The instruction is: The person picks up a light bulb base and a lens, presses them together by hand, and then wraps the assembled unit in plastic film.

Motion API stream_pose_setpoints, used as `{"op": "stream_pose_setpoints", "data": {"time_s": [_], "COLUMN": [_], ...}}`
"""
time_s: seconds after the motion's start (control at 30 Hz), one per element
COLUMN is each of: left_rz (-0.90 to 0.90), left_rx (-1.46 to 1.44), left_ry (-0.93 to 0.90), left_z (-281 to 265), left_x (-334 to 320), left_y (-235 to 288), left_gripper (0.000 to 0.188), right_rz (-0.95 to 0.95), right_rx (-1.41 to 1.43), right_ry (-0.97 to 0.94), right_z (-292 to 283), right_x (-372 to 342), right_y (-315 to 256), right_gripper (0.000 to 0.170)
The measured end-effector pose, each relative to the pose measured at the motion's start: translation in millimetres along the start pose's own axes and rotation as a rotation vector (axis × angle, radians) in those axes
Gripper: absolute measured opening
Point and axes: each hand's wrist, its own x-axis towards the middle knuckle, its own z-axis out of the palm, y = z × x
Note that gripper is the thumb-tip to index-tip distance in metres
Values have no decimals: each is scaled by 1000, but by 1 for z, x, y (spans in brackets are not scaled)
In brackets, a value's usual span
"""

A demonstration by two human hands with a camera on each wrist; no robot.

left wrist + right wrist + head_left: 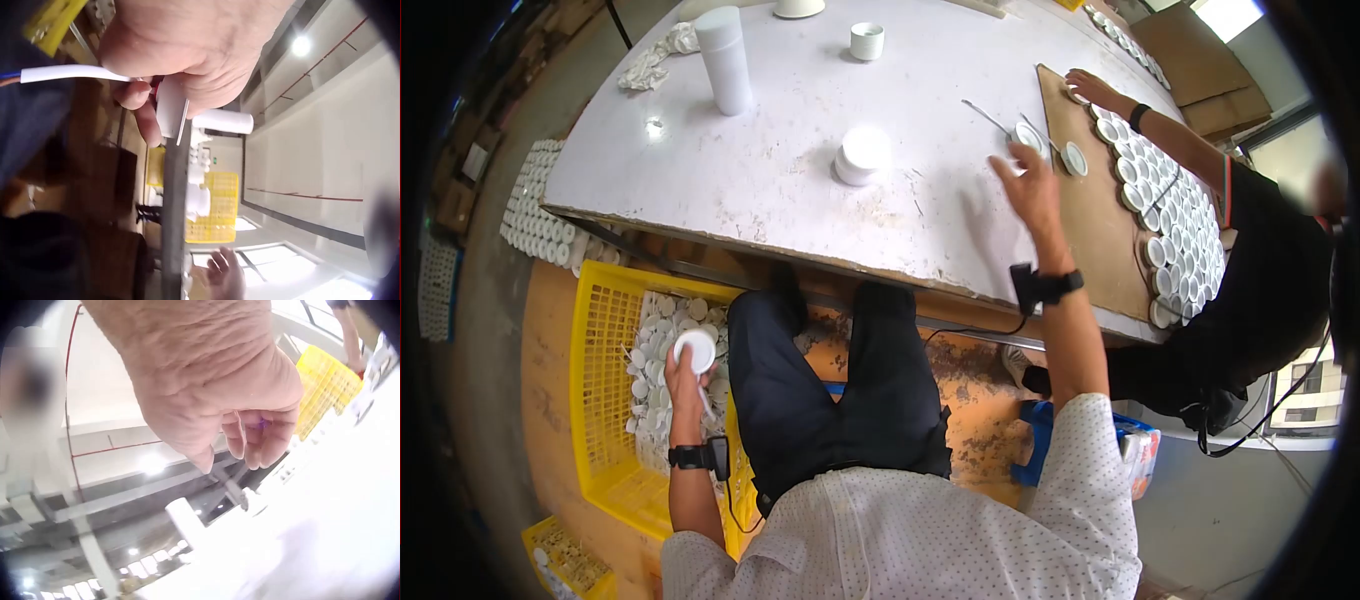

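Observation:
My left hand (684,385) holds a white round disc-shaped part (696,351) low at the left, over the yellow crate (586,400). In the left wrist view the disc (170,107) sits between thumb and fingers, edge-on, with a bit of red beside it. A white cable (75,72) with blue and brown wires at its end runs from that hand. Above the table my right hand (1032,195) hovers with loosely bent fingers, nothing held. Just past its fingertips lies a white round part (1028,138) with a thin white cable (986,116); a similar part (1075,159) lies beside it.
The crate is full of loose white parts. A stack of white discs (863,155), a tall white cylinder (723,62) and a small white stack (867,42) stand on the table. Another person's hand (1102,92) reaches over a brown board (1095,235) covered with white round parts.

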Motion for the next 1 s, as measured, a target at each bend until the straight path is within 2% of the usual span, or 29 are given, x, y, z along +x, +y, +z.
{"op": "stream_pose_setpoints", "data": {"time_s": [0.07,0.13,0.17,0.27,0.3,0.37,0.43,0.47,0.5,0.57,0.6,0.63,0.67,0.7,0.77,0.83,0.9,0.97,1.0], "left_rz": [-15,-95,-158,-283,-346,-342,-289,-243,-316,-251,-120,11,29,46,235,296,428,574,562], "left_rx": [87,210,268,196,176,166,558,623,468,410,429,447,362,276,277,61,36,132,169], "left_ry": [64,142,180,366,405,466,520,451,302,210,182,150,86,19,-154,-419,-611,-778,-842], "left_z": [-50,-91,-106,-148,-162,-181,-194,-195,-198,-177,-161,-139,-101,-61,-6,44,82,111,123], "left_x": [19,23,20,8,1,-10,-8,-5,-3,9,13,16,6,-11,-25,-56,-81,-92,-100], "left_y": [-49,-84,-96,-134,-143,-160,-168,-168,-167,-160,-152,-142,-104,-56,-9,46,86,108,116], "left_gripper": [27,31,36,52,56,60,61,66,54,40,35,30,29,29,30,34,39,47,52], "right_rz": [125,273,262,367,344,425,420,431,432,383,385,305,224,226,-14,-94,-144,-263,-358], "right_rx": [-108,-163,-161,-196,-191,-248,-235,-224,-221,-231,-229,-151,-75,-82,4,107,262,390,445], "right_ry": [11,-46,-49,-41,-57,-106,-129,-140,-147,-6,-5,74,154,161,227,99,-97,-259,-325], "right_z": [-4,-7,-7,9,13,15,15,15,15,14,11,4,-4,-12,-24,-35,-42,-41,-38], "right_x": [27,42,46,57,62,64,65,64,62,56,51,44,36,27,1,-30,-62,-89,-100], "right_y": [32,40,43,64,71,64,57,56,58,62,60,56,52,47,30,-4,-39,-72,-87], "right_gripper": [56,69,69,78,78,78,78,78,78,72,72,68,65,65,62,67,71,73,74]}}
